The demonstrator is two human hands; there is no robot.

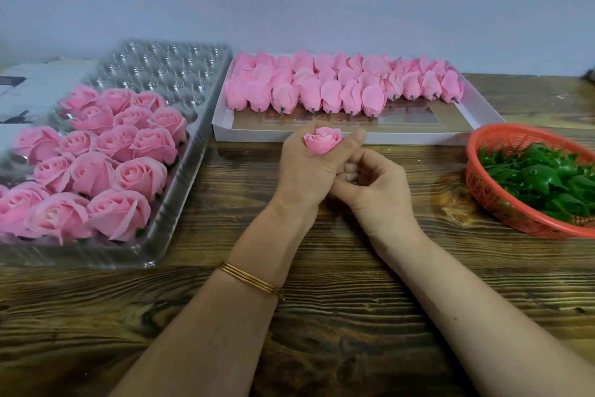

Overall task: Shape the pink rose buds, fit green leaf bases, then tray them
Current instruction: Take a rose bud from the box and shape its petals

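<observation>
Far L, papers: white sheets (30,87) lying flat at the counter's back edge, partly under the clear tray.
Clear tray: plastic blister tray (167,74) w/ round cups. The back rows are bare and the front rows hold opened pink roses (106,168), each sitting face up, w/ bits of green showing under a few.
Counter: dark wood-grain counter (322,316) w/ everything standing on it.
White box: shallow white box (257,135) at centre back, just R of the clear tray. Closed pink buds (322,90) are packed in rows along its far side, short stems pointing toward me, and the near strip of its floor is bare.
L hand: left hand (299,171) held up in front of the box, thin gold bangles (251,280) on the wrist. Grip: fingers curled round the rose bud (323,140), thumb up beside it.
Rose bud: in the L fist, above the counter, face up w/ outer petals rolled open.
R hand: right hand (376,184) touching the base of the L thumb. Grip: fingers curled in, but I cannot tell if they pinch anything.
Basket: red mesh basket (492,200) at far R, partly out of frame, heaped w/ green leaf bases (544,177).
</observation>
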